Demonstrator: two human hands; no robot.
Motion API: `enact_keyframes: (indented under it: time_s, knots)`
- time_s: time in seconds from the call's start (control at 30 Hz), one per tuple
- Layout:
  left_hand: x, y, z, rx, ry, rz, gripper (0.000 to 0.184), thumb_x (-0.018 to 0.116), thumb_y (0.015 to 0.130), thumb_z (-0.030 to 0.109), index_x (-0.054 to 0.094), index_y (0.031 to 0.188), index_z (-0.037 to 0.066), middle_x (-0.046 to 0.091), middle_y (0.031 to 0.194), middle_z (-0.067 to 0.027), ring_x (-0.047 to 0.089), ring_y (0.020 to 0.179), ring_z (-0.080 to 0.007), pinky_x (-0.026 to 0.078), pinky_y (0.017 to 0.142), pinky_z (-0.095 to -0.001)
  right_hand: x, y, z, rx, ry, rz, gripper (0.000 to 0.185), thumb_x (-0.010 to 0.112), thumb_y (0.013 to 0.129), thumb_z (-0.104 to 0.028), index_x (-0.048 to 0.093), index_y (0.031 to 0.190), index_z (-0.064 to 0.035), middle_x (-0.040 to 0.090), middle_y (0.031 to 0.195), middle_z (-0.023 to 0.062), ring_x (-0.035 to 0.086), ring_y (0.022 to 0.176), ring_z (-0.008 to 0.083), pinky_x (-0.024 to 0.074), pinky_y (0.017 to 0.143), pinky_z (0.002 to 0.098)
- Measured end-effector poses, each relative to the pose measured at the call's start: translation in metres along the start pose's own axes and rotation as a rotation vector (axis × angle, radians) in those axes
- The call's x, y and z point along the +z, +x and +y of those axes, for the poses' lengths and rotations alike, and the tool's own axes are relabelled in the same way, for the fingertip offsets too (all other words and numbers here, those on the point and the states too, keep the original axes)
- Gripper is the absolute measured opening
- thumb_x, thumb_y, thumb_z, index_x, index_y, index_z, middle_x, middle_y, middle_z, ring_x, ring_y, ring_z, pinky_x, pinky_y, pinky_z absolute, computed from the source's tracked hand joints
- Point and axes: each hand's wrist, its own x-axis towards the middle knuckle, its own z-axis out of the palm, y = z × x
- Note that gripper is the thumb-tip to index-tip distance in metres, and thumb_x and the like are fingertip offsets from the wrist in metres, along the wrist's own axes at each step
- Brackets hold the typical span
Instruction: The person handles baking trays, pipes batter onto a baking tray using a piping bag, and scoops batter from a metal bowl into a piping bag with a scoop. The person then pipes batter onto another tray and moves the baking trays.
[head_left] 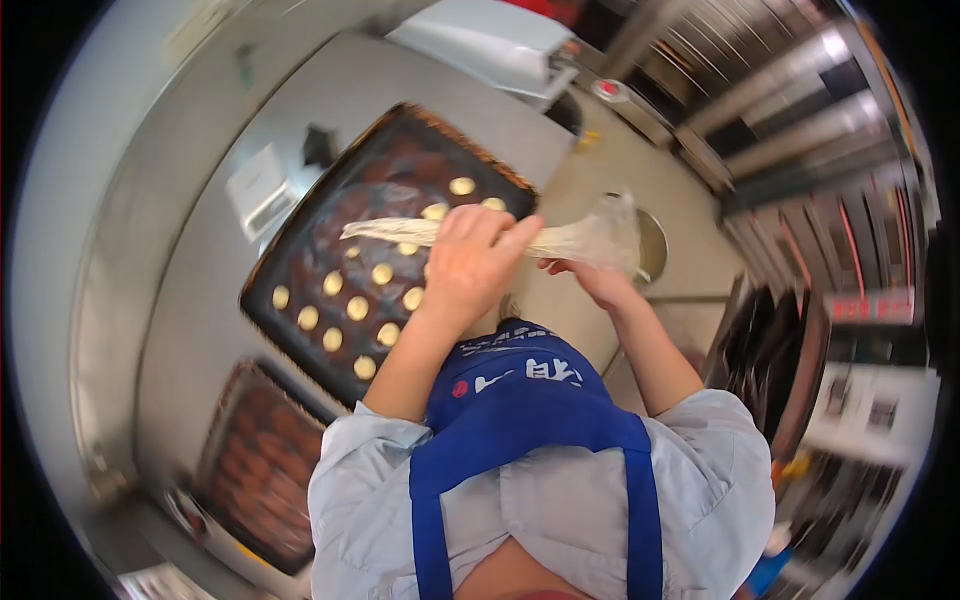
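1. Dotting underway: the left hand (pixel 465 265) grips a piping bag (pixel 595 240) above the tray (pixel 470 148) of pale dabs (pixel 382 273).
2. The right hand (pixel 600 285) (grip unclear) is near its wide end.
3. Another dab likely needs steady aim.

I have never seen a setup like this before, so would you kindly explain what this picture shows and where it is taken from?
There is no machine here: a person works with two bare hands. The single picture comes from a camera worn on the head, looking down past the blue apron.

On the metal worktop lies a large dark tray with rows of round, pale yellow dabs in it. Beside it is a smaller tray holding brown pieces, too blurred to name.

The left hand grips a soft, translucent bag of pale filling, its narrow end over the large tray. The right hand is by the wide end; its exact hold is unclear.
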Motion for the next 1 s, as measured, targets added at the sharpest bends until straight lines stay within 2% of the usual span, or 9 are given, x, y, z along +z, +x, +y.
enact_keyframes:
  time_s: [0.13,0.23,0.33,0.53,0.57,0.63,0.67,0.8,1.0]
  knots:
    - [0.019,0.025,0.043,-0.046,-0.361,-0.327,0.016,0.059,0.080,0.013,0.061,0.095,0.006,0.054,0.081,-0.0080,0.055,0.075,-0.0264,0.044,0.067,-0.0351,-0.041,-0.090,-0.042,-0.114,0.073,0.475,0.030,0.047,0.093,-0.022,0.057,0.114,-0.0028,0.061,0.098,0.0052,0.057,0.091,0.0148,0.0467,0.076,0.0286]
    - [0.047,0.034,0.073,-0.094,-0.706,-0.542,0.014,0.055,0.085,0.014,0.060,0.092,0.003,0.053,0.081,-0.0107,0.053,0.071,-0.0300,0.043,0.063,-0.0362,-0.057,-0.138,-0.049,-0.249,0.348,0.582,0.035,0.041,0.096,-0.029,0.058,0.112,-0.0019,0.060,0.103,0.0062,0.056,0.094,0.0157,0.0457,0.078,0.0299]
    - [0.086,0.037,0.092,-0.007,-0.830,-0.680,0.017,0.050,0.089,0.015,0.056,0.087,-0.001,0.050,0.078,-0.0124,0.052,0.066,-0.0300,0.042,0.059,-0.0341,-0.073,-0.173,-0.037,-0.243,0.663,0.430,0.039,0.042,0.096,-0.031,0.058,0.111,0.0008,0.061,0.108,0.0094,0.056,0.094,0.0175,0.0463,0.079,0.0317]
    - [0.157,0.035,0.144,-0.225,-0.955,-0.923,0.021,0.050,0.090,0.018,0.058,0.085,-0.002,0.056,0.079,-0.0126,0.055,0.068,-0.0245,0.043,0.063,-0.0320,-0.120,-0.239,0.000,-0.290,0.586,0.636,0.027,0.048,0.093,-0.022,0.061,0.101,-0.0004,0.065,0.096,0.0110,0.063,0.087,0.0202,0.0502,0.077,0.0328]
    - [0.169,0.036,0.158,-0.238,-0.953,-0.916,0.021,0.050,0.090,0.018,0.058,0.085,-0.002,0.056,0.079,-0.0126,0.055,0.068,-0.0245,0.043,0.063,-0.0320,-0.126,-0.244,0.002,-0.282,0.585,0.625,0.027,0.048,0.093,-0.022,0.061,0.101,-0.0004,0.065,0.096,0.0110,0.063,0.087,0.0202,0.0502,0.077,0.0328]
    - [0.199,0.036,0.190,-0.109,-0.685,-0.472,0.017,0.055,0.088,0.015,0.060,0.089,-0.001,0.059,0.083,-0.0117,0.057,0.069,-0.0232,0.046,0.066,-0.0307,-0.140,-0.249,0.009,-0.319,0.820,0.723,0.024,0.048,0.092,-0.019,0.061,0.099,0.0000,0.065,0.099,0.0130,0.064,0.089,0.0238,0.0511,0.080,0.0352]
    - [0.209,0.033,0.194,-0.246,-0.731,-0.542,0.015,0.060,0.084,0.012,0.062,0.094,0.001,0.061,0.091,-0.0113,0.059,0.074,-0.0213,0.047,0.070,-0.0295,-0.149,-0.252,0.013,-0.322,0.827,0.708,0.024,0.048,0.092,-0.019,0.061,0.099,0.0000,0.065,0.099,0.0130,0.064,0.089,0.0238,0.0511,0.080,0.0352]
    - [0.234,0.039,0.234,-0.210,-0.804,-0.620,0.025,0.062,0.082,0.010,0.062,0.106,0.002,0.062,0.102,-0.0126,0.061,0.088,-0.0216,0.048,0.078,-0.0298,-0.186,-0.256,0.036,-0.350,0.964,0.813,0.022,0.046,0.093,-0.017,0.059,0.097,0.0010,0.064,0.100,0.0153,0.065,0.091,0.0274,0.0521,0.080,0.0373]
    - [0.292,0.043,0.265,-0.191,-0.721,-0.480,0.026,0.062,0.083,0.008,0.061,0.108,0.002,0.061,0.108,-0.0150,0.060,0.098,-0.0240,0.047,0.084,-0.0334,-0.234,-0.260,0.042,-0.363,0.992,0.815,0.020,0.044,0.094,-0.016,0.058,0.095,-0.0014,0.064,0.100,0.0151,0.064,0.092,0.0282,0.0519,0.078,0.0366]
